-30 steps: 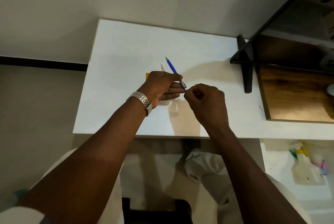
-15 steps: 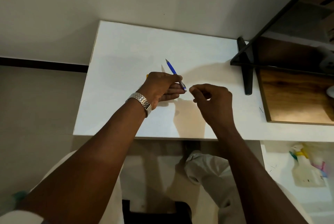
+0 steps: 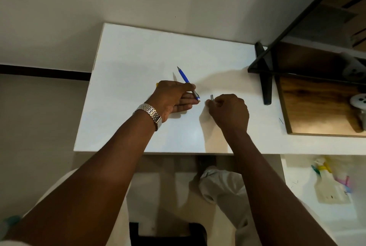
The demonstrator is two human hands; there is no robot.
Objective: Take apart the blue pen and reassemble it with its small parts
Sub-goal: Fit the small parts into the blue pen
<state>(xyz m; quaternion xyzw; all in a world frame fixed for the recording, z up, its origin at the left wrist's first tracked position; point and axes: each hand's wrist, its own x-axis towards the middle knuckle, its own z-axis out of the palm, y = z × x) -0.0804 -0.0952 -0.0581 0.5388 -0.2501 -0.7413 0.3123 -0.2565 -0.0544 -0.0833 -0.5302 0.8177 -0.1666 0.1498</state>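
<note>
My left hand (image 3: pixel 174 95) grips the blue pen (image 3: pixel 185 76) over the white table (image 3: pixel 128 87). The pen's tip points away to the upper left, and its silver and white rear end sticks out past my fingers toward the right. My right hand (image 3: pixel 229 113) is a short gap to the right of that end, fingers pinched on a small dark silver pen part (image 3: pixel 211 97) that stands up above the fingertips. A sliver of something yellow (image 3: pixel 157 84) shows behind my left hand; the rest of it is hidden.
A black metal shelf frame (image 3: pixel 264 79) with a wooden board (image 3: pixel 316 111) stands at the table's right end. A white object (image 3: pixel 359 102) lies on the board. A spray bottle (image 3: pixel 330 186) lies on the floor at lower right. My knees are below the table's front edge.
My right hand has pulled away from the pen's rear end to the right, and the small silver part now shows in its fingertips. My left hand and the pen have stayed in place.
</note>
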